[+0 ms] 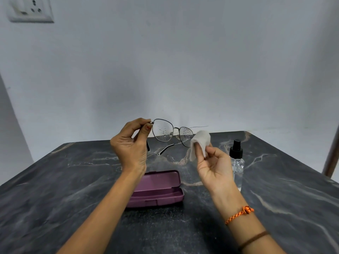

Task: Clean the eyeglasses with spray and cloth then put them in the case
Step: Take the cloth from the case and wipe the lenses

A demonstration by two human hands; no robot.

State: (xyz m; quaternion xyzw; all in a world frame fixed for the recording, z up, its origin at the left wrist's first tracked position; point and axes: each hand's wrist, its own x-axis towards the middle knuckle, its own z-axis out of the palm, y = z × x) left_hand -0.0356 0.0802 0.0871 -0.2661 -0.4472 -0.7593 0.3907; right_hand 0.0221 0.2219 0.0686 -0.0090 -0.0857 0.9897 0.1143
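Observation:
My left hand (131, 145) pinches the left hinge of thin metal-framed eyeglasses (171, 132), held up above the table with temples unfolded. Droplets dot both lenses. My right hand (214, 165) holds a small white cloth (200, 141) between thumb and fingers, touching the right lens's outer edge. A purple glasses case (157, 189) lies open on the table under my left forearm. A clear spray bottle (237, 162) with a black nozzle stands upright just right of my right hand.
The dark marbled table (73, 189) ends at a pale wall behind. A wall socket (30, 10) sits at the top left. A brown post (332, 153) stands at the table's right edge.

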